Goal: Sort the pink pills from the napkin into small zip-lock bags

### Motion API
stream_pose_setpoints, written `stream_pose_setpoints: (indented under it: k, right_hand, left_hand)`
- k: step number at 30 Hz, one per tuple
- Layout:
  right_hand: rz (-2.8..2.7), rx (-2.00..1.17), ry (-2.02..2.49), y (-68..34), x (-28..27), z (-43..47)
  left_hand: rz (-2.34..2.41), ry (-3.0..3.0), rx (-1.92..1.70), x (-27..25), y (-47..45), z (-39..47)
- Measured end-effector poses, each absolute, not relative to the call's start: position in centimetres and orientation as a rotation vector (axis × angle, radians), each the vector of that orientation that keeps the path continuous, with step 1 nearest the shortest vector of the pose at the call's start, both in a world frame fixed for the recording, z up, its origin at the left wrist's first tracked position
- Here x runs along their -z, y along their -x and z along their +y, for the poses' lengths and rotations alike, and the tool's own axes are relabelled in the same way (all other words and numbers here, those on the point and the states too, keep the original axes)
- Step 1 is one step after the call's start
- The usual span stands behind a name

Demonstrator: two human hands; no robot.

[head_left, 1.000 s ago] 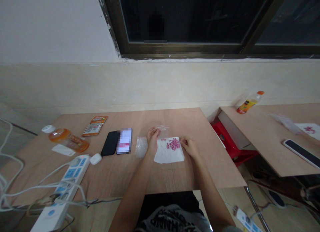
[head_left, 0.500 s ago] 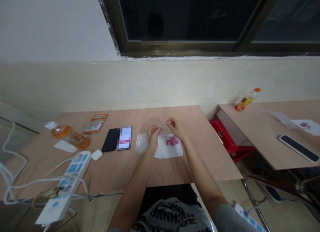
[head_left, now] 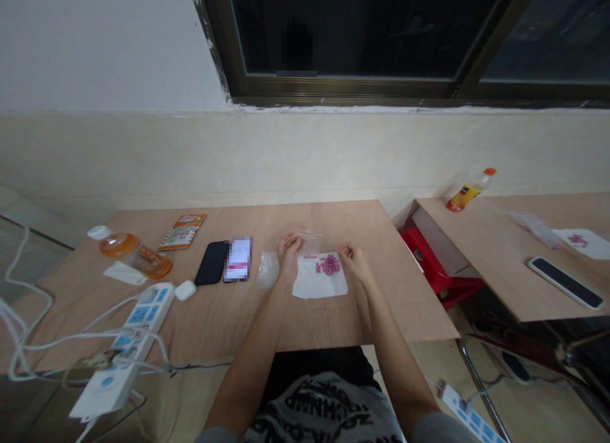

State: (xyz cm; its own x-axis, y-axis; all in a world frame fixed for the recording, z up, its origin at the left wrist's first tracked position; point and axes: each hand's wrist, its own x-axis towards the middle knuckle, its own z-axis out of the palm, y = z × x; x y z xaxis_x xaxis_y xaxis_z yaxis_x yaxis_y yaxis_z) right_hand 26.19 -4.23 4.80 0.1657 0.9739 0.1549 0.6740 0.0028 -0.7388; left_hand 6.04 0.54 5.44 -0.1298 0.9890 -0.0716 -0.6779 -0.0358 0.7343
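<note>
My left hand (head_left: 288, 252) is closed on the left edge of a small clear zip bag (head_left: 312, 241), which stands above the far edge of a white paper sheet (head_left: 317, 286). On that sheet lies a heap of small pink beads (head_left: 330, 265), with a few more pink pieces by the bag's lower end. At the right edge of the paper, my right hand (head_left: 355, 260) is pinched, thumb and fingers together; anything between them is too small to make out. Left of my left hand rests a clear plastic bag (head_left: 268, 269) with whitish contents.
Two phones, one black (head_left: 211, 263) and one lit (head_left: 238, 259), lie to the left. Beyond them are an orange packet (head_left: 183, 232), an orange drink bottle (head_left: 136, 253) and a cabled power strip (head_left: 136, 335). A second table (head_left: 495, 252) stands at right, past a red drawer unit (head_left: 429, 265).
My right hand has let go of the zip bag and moved right and nearer to me, beside the beads. My left hand still holds the bag, now slightly farther left.
</note>
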Motion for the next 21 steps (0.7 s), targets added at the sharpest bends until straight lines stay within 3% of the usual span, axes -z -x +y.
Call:
stream_pose_setpoints:
  k: [6,21]
  right_hand:
    - [-1.773,-0.496,1.977,-26.2,-1.4,-7.3]
    - [-1.780,-0.435,2.071,-26.0,-1.7,-7.7]
  left_hand:
    - [0.744,-0.520,-1.599,-5.7,-5.7,0.7]
    - [0.768,-0.544,-1.607,-5.7,-5.3,0.8]
